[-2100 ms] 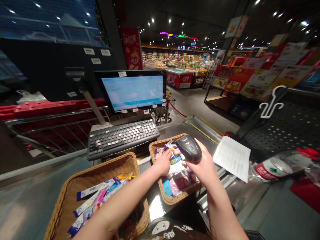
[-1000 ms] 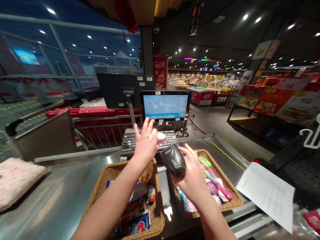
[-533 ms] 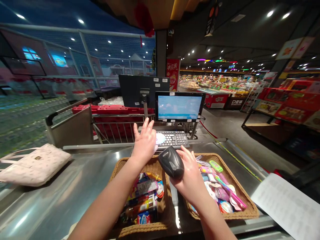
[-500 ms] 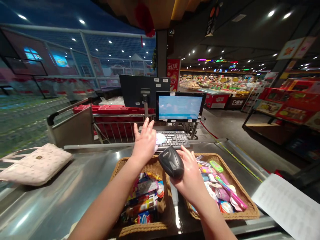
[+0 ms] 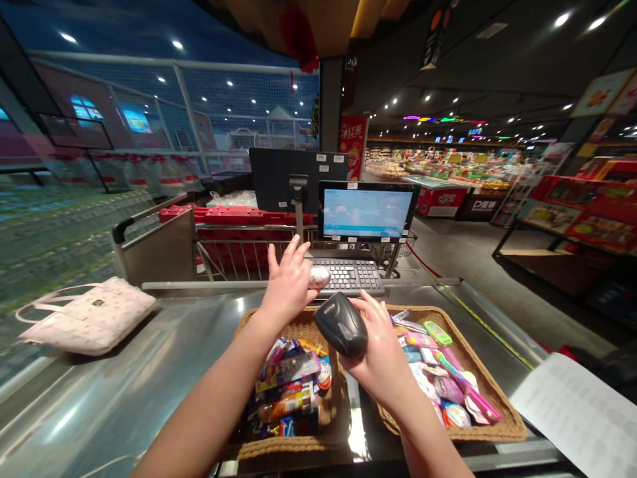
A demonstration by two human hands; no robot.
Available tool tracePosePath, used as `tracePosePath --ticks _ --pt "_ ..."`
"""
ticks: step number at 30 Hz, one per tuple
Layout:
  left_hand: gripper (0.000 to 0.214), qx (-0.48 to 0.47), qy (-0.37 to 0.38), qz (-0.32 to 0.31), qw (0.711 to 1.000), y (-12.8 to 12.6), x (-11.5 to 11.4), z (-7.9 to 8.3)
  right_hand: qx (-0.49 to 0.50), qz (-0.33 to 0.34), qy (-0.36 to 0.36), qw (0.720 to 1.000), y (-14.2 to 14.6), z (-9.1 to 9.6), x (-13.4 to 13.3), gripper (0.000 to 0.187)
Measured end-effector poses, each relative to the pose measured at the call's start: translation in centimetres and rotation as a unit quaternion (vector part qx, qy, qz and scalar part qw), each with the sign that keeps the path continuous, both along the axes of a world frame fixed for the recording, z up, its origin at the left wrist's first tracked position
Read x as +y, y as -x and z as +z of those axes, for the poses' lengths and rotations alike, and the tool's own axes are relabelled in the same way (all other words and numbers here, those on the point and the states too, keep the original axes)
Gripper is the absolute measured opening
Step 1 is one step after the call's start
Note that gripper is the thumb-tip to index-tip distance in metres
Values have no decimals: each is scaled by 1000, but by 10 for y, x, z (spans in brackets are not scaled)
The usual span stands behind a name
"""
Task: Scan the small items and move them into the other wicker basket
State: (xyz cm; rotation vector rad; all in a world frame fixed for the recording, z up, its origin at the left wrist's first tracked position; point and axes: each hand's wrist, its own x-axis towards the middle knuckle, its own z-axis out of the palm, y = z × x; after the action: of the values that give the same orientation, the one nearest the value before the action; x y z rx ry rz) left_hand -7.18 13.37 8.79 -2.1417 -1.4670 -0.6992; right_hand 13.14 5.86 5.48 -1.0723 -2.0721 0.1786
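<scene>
My left hand is raised over the far edge of the left wicker basket, fingers partly spread. A small white oval pack with coloured print is held at its thumb side. My right hand is closed around a black handheld barcode scanner, whose head is tilted toward the pack. Much of the scanner's handle is hidden. Small packaged snacks fill the left basket, while the right wicker basket has pink and other bright small items in it.
Beyond the baskets are a keyboard, a lit screen and the back of a second monitor. A pale pink handbag lies on the metal counter. Printed paper lies at right. A trolley stands behind.
The bright light on the oval pack has gone, and its coloured print shows. My view has turned slightly left. Both hands keep nearly the same pose.
</scene>
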Motion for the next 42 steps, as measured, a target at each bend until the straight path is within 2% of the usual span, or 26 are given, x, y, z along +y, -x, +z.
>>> tracePosePath --ticks 12,19,25,28,32,42 --pt "20 4 -10 -5 1000 3 0 -1 -5 -2 10 1000 -2 -2 1 40" --pt "24 12 -10 0 1000 2 0 0 12 5 -2 1000 -3 0 0 40" --pt "29 30 10 3 1000 6 2 -10 13 10 -8 1000 -5 -4 2 45" --pt "28 38 41 7 998 11 4 -25 11 9 -1 1000 -6 -8 4 46" --pt "31 47 89 9 995 21 5 -53 10 8 18 1000 -7 -16 10 44" --pt "24 104 235 -8 966 52 1 -142 16 5 80 997 1 -37 25 43"
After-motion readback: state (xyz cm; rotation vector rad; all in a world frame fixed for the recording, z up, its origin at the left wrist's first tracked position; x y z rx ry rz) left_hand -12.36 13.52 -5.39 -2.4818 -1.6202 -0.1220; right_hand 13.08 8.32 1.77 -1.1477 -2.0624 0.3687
